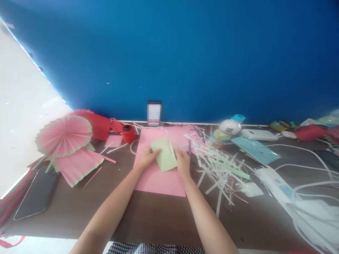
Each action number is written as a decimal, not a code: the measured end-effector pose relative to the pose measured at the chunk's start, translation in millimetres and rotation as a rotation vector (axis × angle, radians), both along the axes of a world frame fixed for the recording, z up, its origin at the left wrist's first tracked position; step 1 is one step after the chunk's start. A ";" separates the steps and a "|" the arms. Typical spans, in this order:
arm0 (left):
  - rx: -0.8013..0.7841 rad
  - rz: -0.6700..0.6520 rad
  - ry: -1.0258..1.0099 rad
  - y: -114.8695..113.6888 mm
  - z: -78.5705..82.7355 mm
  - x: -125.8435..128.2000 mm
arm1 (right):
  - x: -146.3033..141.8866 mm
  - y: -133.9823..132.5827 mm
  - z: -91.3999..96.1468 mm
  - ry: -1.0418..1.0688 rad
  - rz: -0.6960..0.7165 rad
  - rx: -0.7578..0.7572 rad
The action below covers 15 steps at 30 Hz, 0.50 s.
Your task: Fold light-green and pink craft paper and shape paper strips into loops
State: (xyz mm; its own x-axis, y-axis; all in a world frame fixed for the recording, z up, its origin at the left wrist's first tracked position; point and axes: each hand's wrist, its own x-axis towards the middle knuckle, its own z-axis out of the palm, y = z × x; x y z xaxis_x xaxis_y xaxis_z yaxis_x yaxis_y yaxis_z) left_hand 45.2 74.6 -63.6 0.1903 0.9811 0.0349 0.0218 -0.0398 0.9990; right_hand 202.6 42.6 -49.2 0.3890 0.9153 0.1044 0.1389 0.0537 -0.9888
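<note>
A light green sheet of paper [165, 155] lies tilted over a pink sheet [159, 176] in the middle of the brown table. My left hand [147, 156] pinches the green sheet's left edge with closed fingers. My right hand [182, 163] grips its right edge, fingers curled over the paper. Both forearms reach in from the bottom of the view.
A pleated pink paper fan [65, 135] and folded pink paper sit at left, a dark phone [37, 194] in front of them, a red tape roll [129, 133] behind. Paper strips [219, 169], a glue bottle [230, 126], a power strip [275, 181] and white cables fill the right.
</note>
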 end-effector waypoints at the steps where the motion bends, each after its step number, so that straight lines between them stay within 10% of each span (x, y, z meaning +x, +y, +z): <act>1: -0.004 0.008 -0.013 0.6 -0.4 0.0 | 1.1 -0.6 1.2 -0.007 0.036 -0.005; 15: -0.037 -0.040 0.142 -3.0 7.3 1.4 | 0.9 -1.0 -1.9 -0.214 -0.023 0.039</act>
